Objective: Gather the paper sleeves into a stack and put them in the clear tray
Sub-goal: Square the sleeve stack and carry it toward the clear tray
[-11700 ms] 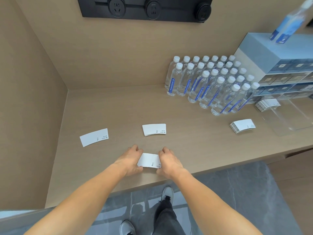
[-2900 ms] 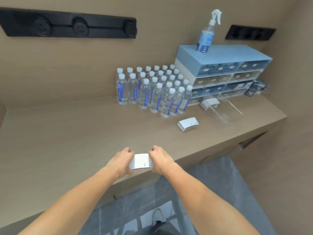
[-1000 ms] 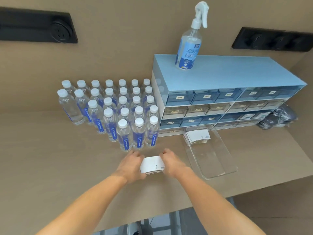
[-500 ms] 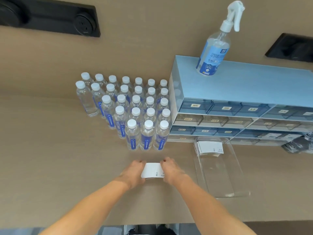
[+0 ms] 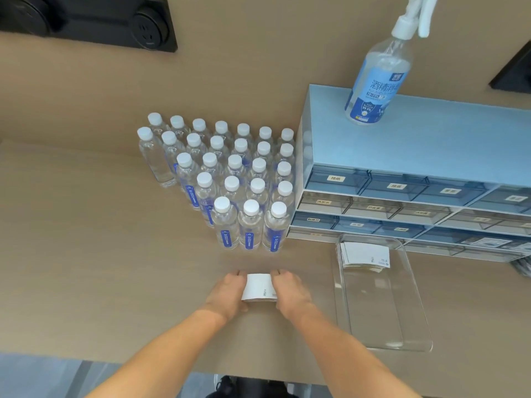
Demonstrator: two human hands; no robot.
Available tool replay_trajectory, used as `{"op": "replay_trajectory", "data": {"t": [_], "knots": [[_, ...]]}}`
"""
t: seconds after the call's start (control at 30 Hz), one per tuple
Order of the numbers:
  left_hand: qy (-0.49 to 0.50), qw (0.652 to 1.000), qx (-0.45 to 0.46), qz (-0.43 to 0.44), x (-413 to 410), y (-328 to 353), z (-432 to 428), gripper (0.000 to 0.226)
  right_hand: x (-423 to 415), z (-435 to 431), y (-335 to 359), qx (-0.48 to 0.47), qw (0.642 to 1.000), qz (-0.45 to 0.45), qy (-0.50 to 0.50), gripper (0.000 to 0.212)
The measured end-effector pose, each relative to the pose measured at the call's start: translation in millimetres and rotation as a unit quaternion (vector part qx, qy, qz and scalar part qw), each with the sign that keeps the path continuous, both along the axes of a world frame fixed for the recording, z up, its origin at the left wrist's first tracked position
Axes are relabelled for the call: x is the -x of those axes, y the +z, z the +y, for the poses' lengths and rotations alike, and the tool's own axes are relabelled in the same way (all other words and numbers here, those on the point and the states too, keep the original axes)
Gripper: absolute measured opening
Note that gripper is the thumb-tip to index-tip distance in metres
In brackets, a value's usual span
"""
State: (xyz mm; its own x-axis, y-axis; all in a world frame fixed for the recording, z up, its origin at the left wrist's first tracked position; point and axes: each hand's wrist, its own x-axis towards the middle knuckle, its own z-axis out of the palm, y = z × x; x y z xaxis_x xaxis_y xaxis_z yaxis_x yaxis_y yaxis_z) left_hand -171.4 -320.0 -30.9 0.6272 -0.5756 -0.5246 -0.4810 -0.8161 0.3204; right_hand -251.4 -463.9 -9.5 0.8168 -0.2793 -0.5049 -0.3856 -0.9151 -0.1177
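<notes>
A big bunch of water bottles (image 5: 230, 179) with white caps stands on the tan surface (image 5: 86, 268), just behind the hands. To the right of the bottles is a blue box of small drawers (image 5: 402, 179), and a spray bottle (image 5: 376, 79) stands on top of it. A black strip of plug sockets (image 5: 86, 18) is on the wall, up at the left. The clear tray (image 5: 382, 326) lies on the surface in front of the drawers, to the right of the hands and a little apart from them. One stack of white paper sleeves is already in the tray (image 5: 365, 254), at its far end. Nothing sits between the hands and the tray. The left hand (image 5: 227, 294) and the right hand (image 5: 290, 291) each have a closed grip on one end of a small stack of paper sleeves (image 5: 258, 287). That stack is held between the two hands, low over the surface, right in front of the front row of bottles.
</notes>
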Motion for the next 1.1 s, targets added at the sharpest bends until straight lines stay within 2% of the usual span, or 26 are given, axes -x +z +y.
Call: {"op": "replay_trajectory", "data": {"t": [0.1,0.3,0.47,0.53,0.63,0.7,0.77,0.8,0.9,0.93,1.03,1.1], "knots": [[0.007,1.0,0.007,-0.011,-1,-1,0,0.06,-1,-3,2,-0.012,1.0,-0.009,0.001,0.043],[0.028,0.999,0.041,-0.013,3,1,3,0.042,4,-4,2,-0.03,0.999,-0.025,-0.005,0.04],[0.031,0.999,0.02,-0.007,6,8,-1,0.049,6,0,0,-0.039,0.999,-0.034,-0.006,0.047],[0.049,0.998,0.019,0.015,7,8,-1,0.07,9,-1,-3,-0.056,0.998,-0.032,-0.018,0.065],[0.113,0.99,0.017,0.077,7,15,3,0.105,14,-13,0,-0.125,0.99,-0.001,-0.058,0.119],[0.174,0.975,0.03,0.136,-4,23,9,0.101,13,-28,9,-0.162,0.982,0.014,-0.101,0.125],[0.265,0.934,0.055,0.234,-17,35,15,0.098,10,-45,15,-0.223,0.955,0.008,-0.195,0.108],[0.329,0.895,0.073,0.292,-22,43,17,0.103,9,-50,18,-0.275,0.924,0.001,-0.264,0.099],[0.483,0.741,0.151,0.441,-33,48,16,0.118,2,-51,23,-0.427,0.782,-0.011,-0.453,0.087],[0.504,0.711,0.154,0.465,-33,49,14,0.122,-1,-46,24,-0.449,0.749,-0.009,-0.486,0.086],[0.532,0.657,0.167,0.507,-26,57,4,0.12,-13,-23,24,-0.458,0.718,0.02,-0.523,0.091],[0.535,0.656,0.171,0.504,-18,57,-4,0.116,-18,-9,18,-0.458,0.716,0.025,-0.527,0.091]]}}
